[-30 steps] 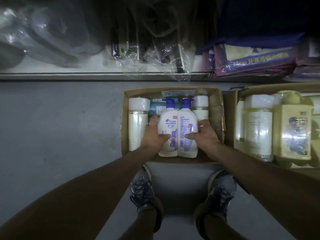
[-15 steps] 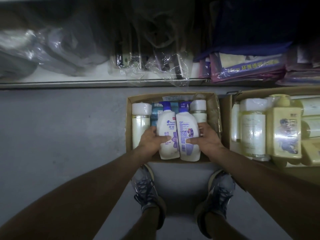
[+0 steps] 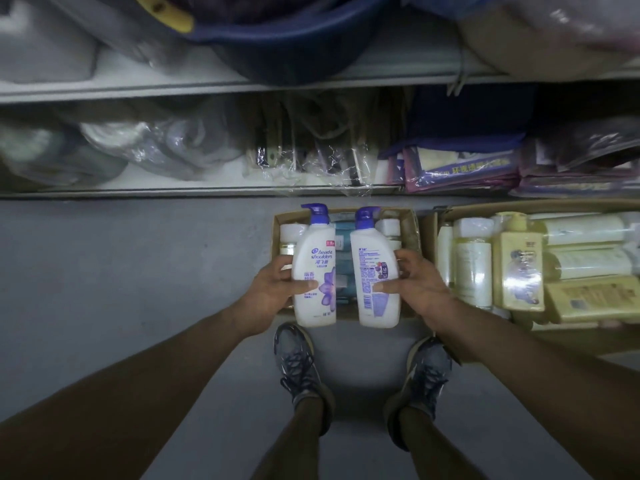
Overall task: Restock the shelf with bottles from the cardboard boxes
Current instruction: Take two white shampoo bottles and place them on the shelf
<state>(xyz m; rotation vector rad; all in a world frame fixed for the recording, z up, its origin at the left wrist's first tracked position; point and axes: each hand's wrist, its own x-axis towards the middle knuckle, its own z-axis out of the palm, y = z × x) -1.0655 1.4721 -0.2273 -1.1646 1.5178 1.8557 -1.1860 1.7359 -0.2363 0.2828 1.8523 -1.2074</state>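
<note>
Bottles fill our two hands: our left hand (image 3: 273, 289) wraps the left bottle (image 3: 314, 271), glossy white plastic with a purple pump cap and a flower label facing us. Our right hand (image 3: 417, 289) clasps the right bottle (image 3: 375, 275), same rounded shape, its printed back label showing. Both hang apart above the small box (image 3: 410, 233), brown cardboard with more white-capped bottles lying inside. Beside it, a larger box (image 3: 429, 233) holds pale yellow bottles. Beyond stands the shelf (image 3: 173, 192), stuffed with crinkly clear wrap.
</note>
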